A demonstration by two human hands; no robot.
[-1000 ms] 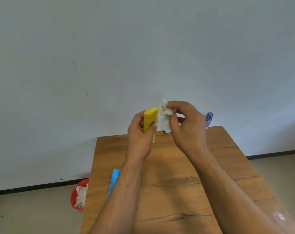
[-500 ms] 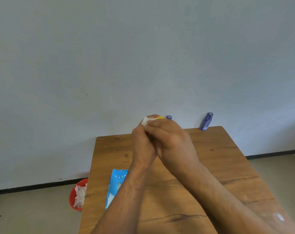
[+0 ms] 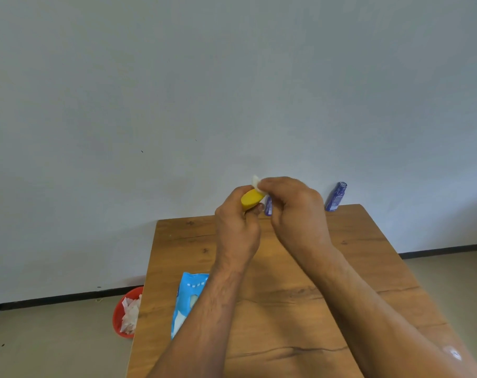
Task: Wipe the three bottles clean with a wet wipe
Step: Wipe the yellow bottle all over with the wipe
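The left grip (image 3: 236,230), its forearm crossing a blue wipe pack (image 3: 186,298) on the near surface (image 3: 286,309), curls round the yellow bottle (image 3: 251,199), held up in the air. The right grip (image 3: 297,214) pinches a white wet wipe (image 3: 257,182) against that bottle's top end. Beyond, a half-hidden blue bottle (image 3: 268,206) shows between the grips, and a second blue bottle (image 3: 336,197) stands at the far right edge.

So the left hand (image 3: 236,230) grips a small yellow plastic bottle (image 3: 251,199) over the brown wooden table (image 3: 341,268), and the right hand (image 3: 294,211) pinches a crumpled white wet wipe (image 3: 257,182) against its top. A dark blue plastic bottle (image 3: 268,205) peeks out at the table's 12 o'clock, a second dark blue bottle (image 3: 336,197) stands at 1 o'clock, and there's a light blue wipes pack (image 3: 188,296) at 8.
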